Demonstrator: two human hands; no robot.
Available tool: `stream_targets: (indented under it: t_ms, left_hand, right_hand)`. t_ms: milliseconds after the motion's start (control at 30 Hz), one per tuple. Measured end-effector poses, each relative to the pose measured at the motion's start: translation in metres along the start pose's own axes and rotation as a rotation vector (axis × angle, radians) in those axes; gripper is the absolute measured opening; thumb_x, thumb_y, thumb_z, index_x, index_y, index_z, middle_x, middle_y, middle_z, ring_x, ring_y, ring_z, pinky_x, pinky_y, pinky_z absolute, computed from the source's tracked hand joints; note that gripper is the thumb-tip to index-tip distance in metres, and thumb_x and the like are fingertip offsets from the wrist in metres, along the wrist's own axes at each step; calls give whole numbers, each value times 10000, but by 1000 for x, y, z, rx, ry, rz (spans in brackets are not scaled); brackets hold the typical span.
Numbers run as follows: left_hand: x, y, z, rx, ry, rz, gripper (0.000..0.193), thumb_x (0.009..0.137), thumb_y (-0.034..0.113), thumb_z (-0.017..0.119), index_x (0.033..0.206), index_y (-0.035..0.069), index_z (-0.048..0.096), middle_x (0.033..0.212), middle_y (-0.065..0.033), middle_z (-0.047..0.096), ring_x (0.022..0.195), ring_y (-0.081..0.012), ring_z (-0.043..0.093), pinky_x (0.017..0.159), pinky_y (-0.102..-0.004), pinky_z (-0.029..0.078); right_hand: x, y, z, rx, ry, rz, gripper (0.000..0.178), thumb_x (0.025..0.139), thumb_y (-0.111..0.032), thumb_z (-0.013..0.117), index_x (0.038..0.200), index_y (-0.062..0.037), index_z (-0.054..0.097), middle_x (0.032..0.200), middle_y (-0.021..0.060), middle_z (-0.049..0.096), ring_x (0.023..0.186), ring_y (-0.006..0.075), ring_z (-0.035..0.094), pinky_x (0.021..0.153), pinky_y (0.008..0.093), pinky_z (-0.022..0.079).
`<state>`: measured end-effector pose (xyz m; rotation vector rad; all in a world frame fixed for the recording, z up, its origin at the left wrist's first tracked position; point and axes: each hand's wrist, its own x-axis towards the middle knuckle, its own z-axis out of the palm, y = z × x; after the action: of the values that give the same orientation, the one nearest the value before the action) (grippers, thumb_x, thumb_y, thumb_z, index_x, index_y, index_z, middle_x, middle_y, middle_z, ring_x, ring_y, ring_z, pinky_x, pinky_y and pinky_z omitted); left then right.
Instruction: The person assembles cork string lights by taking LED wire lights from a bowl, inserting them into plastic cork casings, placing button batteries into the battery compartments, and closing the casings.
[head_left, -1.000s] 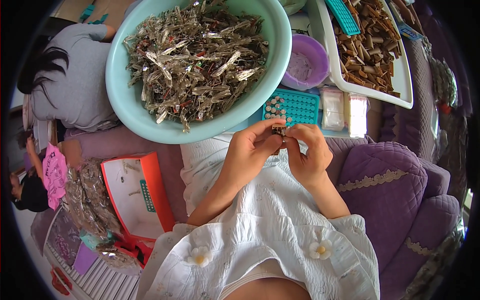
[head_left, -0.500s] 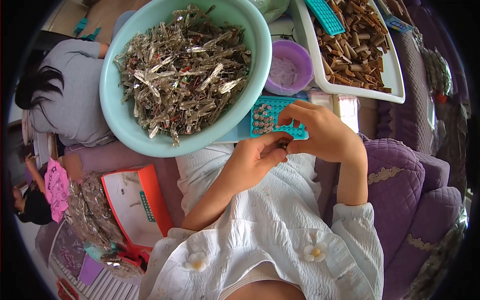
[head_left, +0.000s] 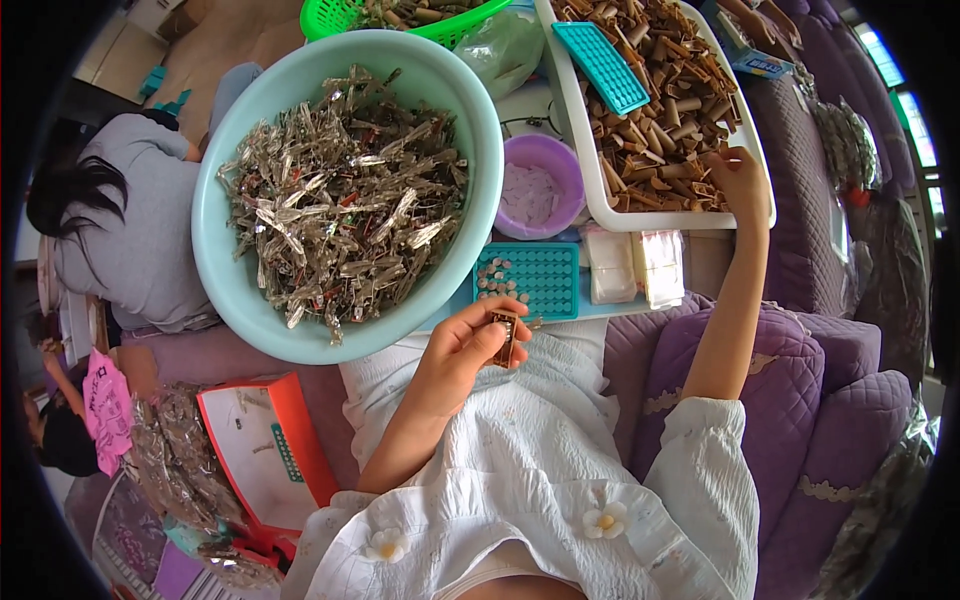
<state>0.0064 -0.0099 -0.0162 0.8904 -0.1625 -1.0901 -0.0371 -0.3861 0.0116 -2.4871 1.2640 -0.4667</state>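
Observation:
My left hand (head_left: 452, 352) is closed over the lap, its thumb and fingers gripping a small brown curved piece (head_left: 505, 338) with a dark, shiny part inside. My right hand (head_left: 742, 182) is at the right side of a white tray (head_left: 600, 190), its fingers curled down among brown curved pieces (head_left: 660, 140); what they pinch cannot be made out. Just beyond the left hand lies a teal mold tray (head_left: 548, 280) with rows of hollows. Several small round silvery pieces (head_left: 497, 278) rest on its left part.
A large mint basin (head_left: 213, 240) of crinkled clear-wrapped items stands at left. Beside it are a purple bowl (head_left: 570, 205) of white slips, clear packets (head_left: 612, 270) and a green basket (head_left: 325, 18). An orange-red box (head_left: 312, 440) sits lower left. A person in grey (head_left: 140, 210) is at far left.
My right hand has left my left hand and moved up and right into the white tray. My left hand still holds the small piece, now turned into view. The view has shifted.

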Motion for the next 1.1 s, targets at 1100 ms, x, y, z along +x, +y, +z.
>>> stream_targets:
  t_ms: [1100]
  left_hand:
    - [-14,1,24,-10,231,577,362,806,18,501,1157,-5,416,1052,-110,521,960,-169,516,828,-304,437]
  right_hand:
    - [-255,-143,23,1049,-179,-222,245,735,67,533,971,4,546,912,102,506,843,186,508,735,265,419]
